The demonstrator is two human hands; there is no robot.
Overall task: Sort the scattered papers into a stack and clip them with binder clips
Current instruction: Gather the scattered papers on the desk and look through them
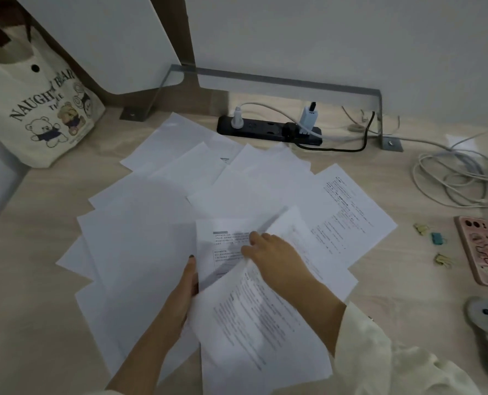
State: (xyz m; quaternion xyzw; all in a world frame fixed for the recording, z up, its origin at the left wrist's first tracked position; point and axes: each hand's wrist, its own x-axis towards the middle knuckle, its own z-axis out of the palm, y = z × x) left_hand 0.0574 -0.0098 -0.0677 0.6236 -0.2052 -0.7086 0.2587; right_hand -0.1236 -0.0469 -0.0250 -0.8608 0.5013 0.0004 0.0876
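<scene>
Several white sheets of paper (157,212) lie fanned out and overlapping on the pale wooden desk (37,323). My left hand (183,289) grips the left edge of a small bunch of printed sheets (254,323) near the front. My right hand (271,252) rests on top of that bunch, fingers on a printed sheet (223,243) and a corner of paper curling over them. Three binder clips lie to the right of the papers: a yellow one (420,228), a teal one (437,238) and another yellow one (442,260).
A black power strip (268,129) with plugs sits at the back under a metal bracket. Tangled white cables (451,181) lie at the right. A phone in a pink case (482,249) and a grey device (486,317) lie at the right edge. A bear-print tote bag (37,115) stands at back left.
</scene>
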